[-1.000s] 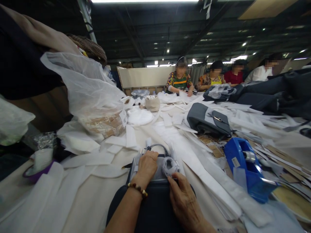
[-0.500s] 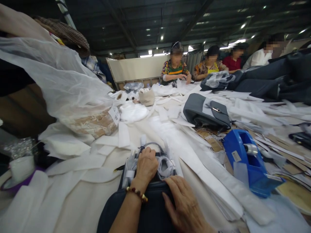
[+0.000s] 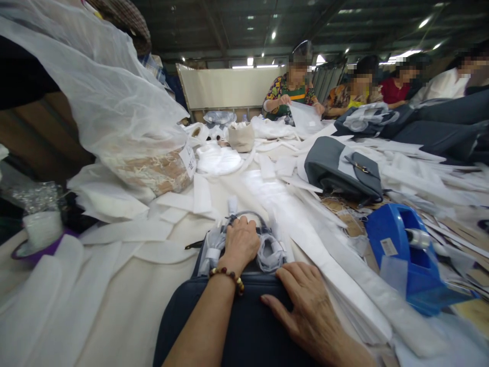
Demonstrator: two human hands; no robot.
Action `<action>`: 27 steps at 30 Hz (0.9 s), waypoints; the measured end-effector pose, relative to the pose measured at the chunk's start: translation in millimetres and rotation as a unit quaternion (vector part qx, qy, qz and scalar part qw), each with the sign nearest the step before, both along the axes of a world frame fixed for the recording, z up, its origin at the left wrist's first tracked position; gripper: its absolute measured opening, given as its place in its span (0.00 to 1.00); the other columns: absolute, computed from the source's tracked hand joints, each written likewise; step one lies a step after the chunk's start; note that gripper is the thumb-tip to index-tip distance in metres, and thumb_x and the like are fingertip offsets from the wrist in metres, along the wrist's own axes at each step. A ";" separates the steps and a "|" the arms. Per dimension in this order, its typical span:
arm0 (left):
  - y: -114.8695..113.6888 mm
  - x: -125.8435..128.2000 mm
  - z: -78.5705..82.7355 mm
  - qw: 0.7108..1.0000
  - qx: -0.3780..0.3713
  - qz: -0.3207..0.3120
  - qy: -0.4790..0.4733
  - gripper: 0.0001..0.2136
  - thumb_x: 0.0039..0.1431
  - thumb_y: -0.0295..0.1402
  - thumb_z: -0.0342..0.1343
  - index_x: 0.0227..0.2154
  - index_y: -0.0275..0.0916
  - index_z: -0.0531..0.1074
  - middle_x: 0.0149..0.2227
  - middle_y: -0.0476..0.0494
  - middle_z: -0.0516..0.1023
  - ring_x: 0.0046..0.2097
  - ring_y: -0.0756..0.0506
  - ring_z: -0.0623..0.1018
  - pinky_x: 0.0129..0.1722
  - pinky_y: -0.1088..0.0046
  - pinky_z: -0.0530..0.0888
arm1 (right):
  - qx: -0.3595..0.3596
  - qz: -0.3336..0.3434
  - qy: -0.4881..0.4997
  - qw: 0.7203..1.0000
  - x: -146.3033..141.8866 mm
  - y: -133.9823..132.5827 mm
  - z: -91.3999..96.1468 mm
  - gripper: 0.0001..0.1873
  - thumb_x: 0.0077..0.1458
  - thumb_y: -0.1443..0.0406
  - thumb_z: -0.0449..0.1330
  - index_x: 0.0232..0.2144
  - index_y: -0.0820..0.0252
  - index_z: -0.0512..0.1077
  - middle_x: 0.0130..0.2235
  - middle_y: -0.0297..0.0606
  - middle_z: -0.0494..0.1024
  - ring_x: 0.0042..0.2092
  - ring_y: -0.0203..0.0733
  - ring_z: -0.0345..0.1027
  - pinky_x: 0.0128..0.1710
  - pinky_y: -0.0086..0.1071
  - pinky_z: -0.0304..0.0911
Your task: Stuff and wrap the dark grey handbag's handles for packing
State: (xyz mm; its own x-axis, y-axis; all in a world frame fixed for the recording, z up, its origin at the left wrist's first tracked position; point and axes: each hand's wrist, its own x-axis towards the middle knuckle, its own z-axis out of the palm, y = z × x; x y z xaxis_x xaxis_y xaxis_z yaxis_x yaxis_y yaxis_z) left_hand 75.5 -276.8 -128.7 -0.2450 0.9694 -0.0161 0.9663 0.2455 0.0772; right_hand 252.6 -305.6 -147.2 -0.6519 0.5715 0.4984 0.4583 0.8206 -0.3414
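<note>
A dark navy bag (image 3: 187, 311) lies in front of me, its smooth flap nearest my body. My left hand (image 3: 241, 242), with a bead bracelet (image 3: 228, 275) at the wrist, reaches over the flap to the far part of the bag. Its fingers curl downward beside the thin handle (image 3: 254, 215), and the fingertips are hidden. Straps in pale wrapping sit on both sides of it, the coiled wrapped strap (image 3: 270, 252) on the right. My right hand (image 3: 309, 300) rests on the flap's right edge, fingers extended and thumb apart.
A blue tape dispenser (image 3: 401, 255) stands to the right, near a grey bag (image 3: 324, 160). White padding strips (image 3: 340, 275) cover much of the table. A clear plastic sack (image 3: 153, 171) of brown tags is at left. Co-workers sit across; one holds a white sheet (image 3: 305, 118).
The view has shifted, so the table things appear farther right and the background higher. Across the table a co-worker has raised a white sheet. My hands keep nearly the same places on the bag.
</note>
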 end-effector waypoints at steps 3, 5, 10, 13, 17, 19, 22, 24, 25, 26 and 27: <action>0.9 0.8 0.7 1.000 -0.007 0.006 -0.004 0.13 0.59 0.25 0.40 0.41 0.35 0.69 0.44 0.35 0.69 0.48 0.36 0.69 0.44 0.56 0.68 | 0.002 -0.003 -0.003 1.000 -5.8 4.5 -0.1 0.16 0.56 0.53 0.57 0.25 0.58 0.66 0.28 0.35 0.70 0.32 0.41 0.60 0.34 0.35 0.53; 1.4 0.7 0.7 1.000 -0.010 0.007 -0.006 0.13 0.60 0.26 0.40 0.41 0.35 0.68 0.45 0.35 0.69 0.49 0.36 0.69 0.45 0.57 0.68 | 0.011 0.001 -0.016 1.000 -9.6 6.2 2.2 0.19 0.55 0.52 0.57 0.22 0.58 0.64 0.26 0.34 0.68 0.31 0.41 0.59 0.33 0.34 0.51; 3.2 -0.4 0.0 1.000 -0.019 0.005 -0.007 0.14 0.60 0.26 0.39 0.42 0.35 0.68 0.45 0.35 0.69 0.49 0.37 0.68 0.45 0.57 0.68 | 0.060 -0.008 -0.067 0.996 -22.0 -2.0 8.1 0.13 0.54 0.58 0.60 0.25 0.58 0.65 0.27 0.35 0.69 0.32 0.44 0.60 0.36 0.36 0.51; 4.0 -0.3 -0.1 1.000 -0.021 0.006 -0.008 0.14 0.60 0.26 0.39 0.42 0.35 0.68 0.45 0.34 0.69 0.50 0.37 0.68 0.46 0.57 0.67 | 0.081 -0.028 -0.068 0.994 -28.1 -6.8 4.1 0.12 0.57 0.59 0.57 0.25 0.58 0.65 0.27 0.36 0.70 0.31 0.44 0.60 0.36 0.37 0.51; 4.6 -0.4 0.1 1.000 -0.021 0.007 -0.008 0.14 0.60 0.26 0.39 0.42 0.35 0.69 0.45 0.34 0.69 0.50 0.37 0.68 0.45 0.56 0.67 | 0.085 -0.002 -0.049 0.995 -31.7 -4.0 1.0 0.16 0.58 0.57 0.55 0.21 0.57 0.65 0.24 0.35 0.70 0.29 0.43 0.62 0.35 0.36 0.53; 5.0 -0.6 0.5 1.000 -0.020 0.006 -0.008 0.14 0.60 0.26 0.40 0.42 0.35 0.69 0.45 0.35 0.69 0.49 0.37 0.68 0.45 0.56 0.68 | 0.074 0.009 -0.055 0.996 -32.8 -2.1 2.1 0.16 0.56 0.57 0.58 0.20 0.57 0.66 0.22 0.33 0.70 0.28 0.43 0.63 0.35 0.35 0.53; 5.7 -0.6 1.2 1.000 -0.021 0.002 -0.009 0.14 0.60 0.26 0.40 0.41 0.35 0.69 0.45 0.35 0.70 0.49 0.37 0.69 0.46 0.57 0.68 | 0.070 -0.006 -0.074 0.995 -34.6 -2.5 1.7 0.15 0.53 0.57 0.62 0.20 0.57 0.66 0.23 0.32 0.70 0.28 0.43 0.64 0.34 0.35 0.53; 6.3 -0.5 1.3 1.000 -0.020 0.002 -0.009 0.14 0.59 0.25 0.40 0.41 0.34 0.70 0.45 0.34 0.70 0.49 0.37 0.69 0.46 0.57 0.67 | 0.079 -0.024 -0.080 0.993 -35.5 -5.0 -1.3 0.15 0.53 0.57 0.62 0.21 0.57 0.66 0.23 0.33 0.70 0.28 0.43 0.63 0.33 0.35 0.52; 6.6 -0.5 1.1 1.000 -0.017 0.002 -0.010 0.14 0.59 0.25 0.40 0.41 0.34 0.70 0.45 0.34 0.70 0.49 0.38 0.69 0.46 0.57 0.67 | 0.083 -0.030 -0.080 0.993 -35.6 -6.5 -3.2 0.15 0.54 0.56 0.61 0.21 0.57 0.66 0.24 0.33 0.70 0.28 0.43 0.63 0.32 0.35 0.51; 6.9 -0.6 0.7 1.000 -0.015 0.002 -0.010 0.14 0.59 0.25 0.40 0.41 0.34 0.70 0.45 0.34 0.70 0.49 0.38 0.69 0.46 0.57 0.67 | 0.088 -0.036 -0.079 0.992 -35.6 -7.9 -5.0 0.16 0.55 0.56 0.59 0.21 0.57 0.65 0.24 0.33 0.69 0.28 0.43 0.62 0.32 0.35 0.51; 7.1 -0.7 0.3 1.000 -0.012 0.001 -0.010 0.13 0.59 0.25 0.40 0.40 0.34 0.70 0.45 0.34 0.70 0.49 0.38 0.69 0.46 0.57 0.67 | 0.091 -0.041 -0.077 0.992 -35.5 -9.2 -6.5 0.16 0.57 0.56 0.56 0.22 0.57 0.65 0.24 0.33 0.69 0.27 0.42 0.62 0.31 0.35 0.50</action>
State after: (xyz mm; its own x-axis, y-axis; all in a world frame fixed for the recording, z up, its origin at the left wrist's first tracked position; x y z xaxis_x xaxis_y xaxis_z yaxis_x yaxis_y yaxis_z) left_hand 74.8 -269.7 -128.4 -0.2454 0.9684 -0.0452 0.9644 0.2486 0.0906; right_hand 217.2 -314.8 -153.7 -0.6834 0.5356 0.4961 0.5615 0.8199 -0.1117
